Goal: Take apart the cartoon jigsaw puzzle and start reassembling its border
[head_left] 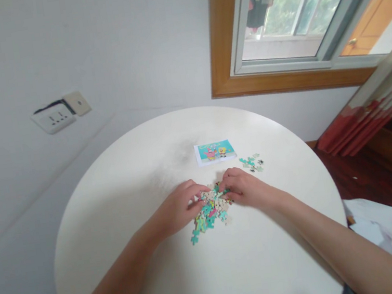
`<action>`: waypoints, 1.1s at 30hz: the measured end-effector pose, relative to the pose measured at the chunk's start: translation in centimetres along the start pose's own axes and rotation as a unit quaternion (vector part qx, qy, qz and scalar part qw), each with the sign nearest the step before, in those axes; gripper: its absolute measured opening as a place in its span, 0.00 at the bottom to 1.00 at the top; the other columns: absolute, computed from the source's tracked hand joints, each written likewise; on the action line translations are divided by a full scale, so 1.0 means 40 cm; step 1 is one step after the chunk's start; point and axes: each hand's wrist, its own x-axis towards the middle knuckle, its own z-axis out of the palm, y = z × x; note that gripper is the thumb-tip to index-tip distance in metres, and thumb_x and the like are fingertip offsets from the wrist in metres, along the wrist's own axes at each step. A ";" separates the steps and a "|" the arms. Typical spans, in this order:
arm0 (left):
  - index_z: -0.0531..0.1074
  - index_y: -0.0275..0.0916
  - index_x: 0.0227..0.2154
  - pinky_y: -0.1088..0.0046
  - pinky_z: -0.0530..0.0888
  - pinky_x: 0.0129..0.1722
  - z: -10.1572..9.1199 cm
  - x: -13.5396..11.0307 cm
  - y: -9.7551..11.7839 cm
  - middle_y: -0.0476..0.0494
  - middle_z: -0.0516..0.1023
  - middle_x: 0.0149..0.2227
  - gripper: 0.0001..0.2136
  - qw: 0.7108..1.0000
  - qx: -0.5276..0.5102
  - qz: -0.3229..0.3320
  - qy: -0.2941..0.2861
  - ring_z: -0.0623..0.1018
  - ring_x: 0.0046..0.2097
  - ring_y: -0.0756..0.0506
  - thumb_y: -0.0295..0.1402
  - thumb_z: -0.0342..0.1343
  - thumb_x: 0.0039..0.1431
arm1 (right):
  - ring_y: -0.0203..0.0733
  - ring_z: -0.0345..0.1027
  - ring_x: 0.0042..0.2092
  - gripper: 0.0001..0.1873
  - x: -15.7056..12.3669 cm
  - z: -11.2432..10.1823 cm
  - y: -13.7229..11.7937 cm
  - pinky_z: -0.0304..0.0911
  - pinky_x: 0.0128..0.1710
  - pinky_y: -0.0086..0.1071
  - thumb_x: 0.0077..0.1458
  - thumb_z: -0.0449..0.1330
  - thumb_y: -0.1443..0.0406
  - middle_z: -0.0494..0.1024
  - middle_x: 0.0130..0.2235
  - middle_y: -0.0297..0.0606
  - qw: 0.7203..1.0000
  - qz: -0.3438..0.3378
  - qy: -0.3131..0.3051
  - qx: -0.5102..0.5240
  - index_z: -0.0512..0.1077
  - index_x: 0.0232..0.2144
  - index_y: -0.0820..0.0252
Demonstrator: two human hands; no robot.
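Just below the frame's centre, the left hand (180, 207) and right hand (243, 188) rest curled on the heap of jigsaw pieces (210, 211) on the round white table (121, 186); whether fingers pinch any piece, I cannot tell. Light fingertip spreading seems best, keeping the reference picture card (214, 151) in view.

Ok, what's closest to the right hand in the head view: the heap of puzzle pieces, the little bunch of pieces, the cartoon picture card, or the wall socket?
1. Heap of puzzle pieces, touching the right hand.
2. Little bunch of pieces and cartoon picture card, both just beyond the hand: too close to call.
3. Wall socket, far left on the wall.
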 end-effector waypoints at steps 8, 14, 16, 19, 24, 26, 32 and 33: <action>0.71 0.41 0.46 0.74 0.69 0.38 0.004 0.004 -0.003 0.45 0.70 0.38 0.12 1.000 0.010 0.009 -0.002 0.71 0.37 0.48 0.30 0.51 0.60 | 0.32 0.64 0.30 0.04 0.000 0.004 0.001 0.60 0.33 0.26 0.48 0.61 0.73 0.74 0.28 0.32 0.987 0.085 -0.016 0.137 0.74 0.27 0.60; 0.71 0.41 0.46 0.74 0.69 0.37 0.005 0.003 -0.002 0.45 0.70 0.37 0.12 1.000 0.002 0.006 -0.001 0.71 0.37 0.48 0.31 0.51 0.60 | 0.30 0.61 0.27 0.02 0.001 0.002 -0.007 0.56 0.27 0.24 0.50 0.60 0.67 0.73 0.25 0.30 0.972 0.149 0.036 0.176 0.73 0.28 0.61; 0.71 0.41 0.46 0.74 0.69 0.37 0.004 0.002 0.000 0.45 0.70 0.38 0.12 1.000 0.003 0.006 -0.002 0.71 0.37 0.48 0.31 0.51 0.60 | 0.31 0.61 0.27 0.04 0.002 -0.011 0.005 0.56 0.27 0.24 0.49 0.60 0.66 0.72 0.25 0.30 0.970 0.161 0.054 0.177 0.74 0.28 0.61; 0.71 0.42 0.46 0.74 0.69 0.38 0.002 0.002 0.000 0.45 0.70 0.38 0.12 1.000 0.006 0.010 -0.004 0.71 0.37 0.48 0.31 0.51 0.60 | 0.32 0.60 0.26 0.06 -0.003 -0.035 0.046 0.55 0.27 0.25 0.50 0.59 0.65 0.73 0.25 0.31 0.968 0.180 0.090 0.147 0.75 0.30 0.61; 0.71 0.41 0.46 0.74 0.69 0.39 0.003 0.003 -0.006 0.45 0.70 0.38 0.12 1.000 0.010 0.015 -0.009 0.72 0.38 0.48 0.31 0.51 0.61 | 0.36 0.65 0.29 0.09 -0.014 -0.062 0.128 0.58 0.31 0.29 0.52 0.58 0.64 0.78 0.30 0.36 0.964 0.219 0.146 0.024 0.77 0.33 0.59; 0.71 0.41 0.46 0.74 0.69 0.39 0.004 0.003 -0.007 0.45 0.70 0.38 0.12 1.000 0.012 0.016 -0.007 0.72 0.38 0.48 0.31 0.51 0.61 | 0.38 0.66 0.32 0.08 -0.013 -0.064 0.148 0.59 0.34 0.30 0.53 0.58 0.64 0.79 0.32 0.37 0.965 0.212 0.148 -0.035 0.78 0.32 0.58; 0.71 0.41 0.46 0.74 0.69 0.39 0.002 0.003 -0.002 0.45 0.70 0.38 0.12 1.000 0.017 0.018 -0.007 0.72 0.38 0.48 0.31 0.50 0.61 | 0.40 0.66 0.34 0.10 -0.014 -0.069 0.168 0.60 0.37 0.33 0.56 0.56 0.68 0.76 0.33 0.41 0.962 0.175 0.172 -0.123 0.79 0.34 0.61; 0.71 0.41 0.46 0.74 0.69 0.39 0.002 0.003 -0.001 0.45 0.70 0.38 0.12 1.000 0.017 0.019 -0.007 0.72 0.38 0.48 0.31 0.50 0.61 | 0.40 0.66 0.35 0.10 -0.017 -0.070 0.168 0.61 0.38 0.33 0.56 0.56 0.68 0.75 0.33 0.42 0.963 0.167 0.172 -0.124 0.79 0.34 0.61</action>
